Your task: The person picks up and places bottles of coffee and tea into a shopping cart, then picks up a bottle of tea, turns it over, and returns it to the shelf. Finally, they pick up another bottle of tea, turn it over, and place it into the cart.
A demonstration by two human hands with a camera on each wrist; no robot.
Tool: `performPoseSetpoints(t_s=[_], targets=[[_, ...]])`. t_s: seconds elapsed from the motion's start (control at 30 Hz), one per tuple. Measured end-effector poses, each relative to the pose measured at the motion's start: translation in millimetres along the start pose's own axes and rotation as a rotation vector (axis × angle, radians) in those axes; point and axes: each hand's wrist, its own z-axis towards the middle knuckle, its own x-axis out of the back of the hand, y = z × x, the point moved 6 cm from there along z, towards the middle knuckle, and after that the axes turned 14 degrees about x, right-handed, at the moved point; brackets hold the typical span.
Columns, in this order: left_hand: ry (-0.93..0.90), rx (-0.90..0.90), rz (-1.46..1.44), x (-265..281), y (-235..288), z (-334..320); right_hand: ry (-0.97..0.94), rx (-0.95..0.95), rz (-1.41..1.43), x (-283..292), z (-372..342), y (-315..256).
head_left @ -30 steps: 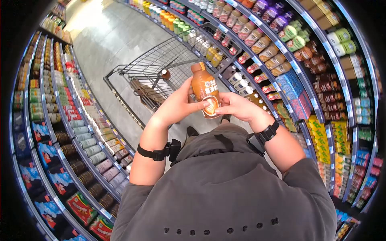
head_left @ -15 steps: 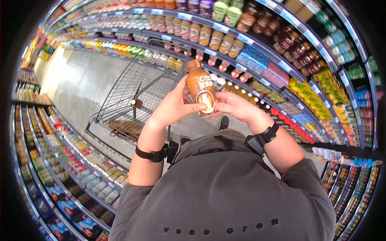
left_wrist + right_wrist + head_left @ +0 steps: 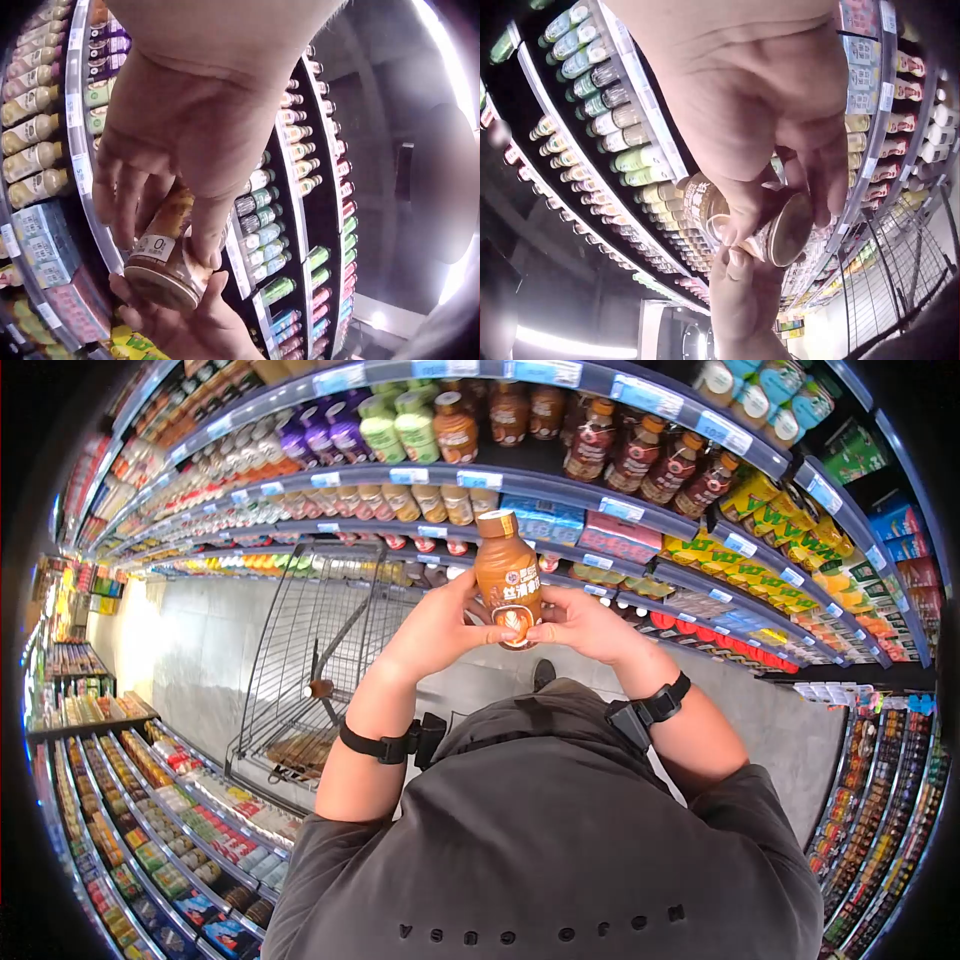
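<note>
An orange-brown bottle with a coffee-cup label is held upright before the torso in the head view. The left hand grips its left side, thumb across the label. From the other side the right hand grips the lower part, its thumb near the left thumb. In the left wrist view the bottle's base faces the camera, between the left hand and the right hand. The right wrist view shows the bottle's round base beside the fingers of the right hand.
A wire shopping cart stands ahead on the left, a brown bottle and a flat brown item in it. Long shelves of bottles and cartons curve across the front; more shelves stand at the lower left. Grey floor lies beyond the cart.
The view has turned, so the drink shelves now run across the front and the cart appears further left. Both hands still grip the bottle, which stands more upright.
</note>
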Motion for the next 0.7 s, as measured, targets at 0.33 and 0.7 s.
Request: performPoseSetpoints(t_s=[0.33, 0.7], targets=[[0.048, 0.043, -0.066, -35, 34, 90, 0.059, 0.09, -0.434, 91, 11, -44], [0.368, 0.028, 0.127, -10, 35, 129, -0.004, 0.231, -0.748, 123, 66, -46]])
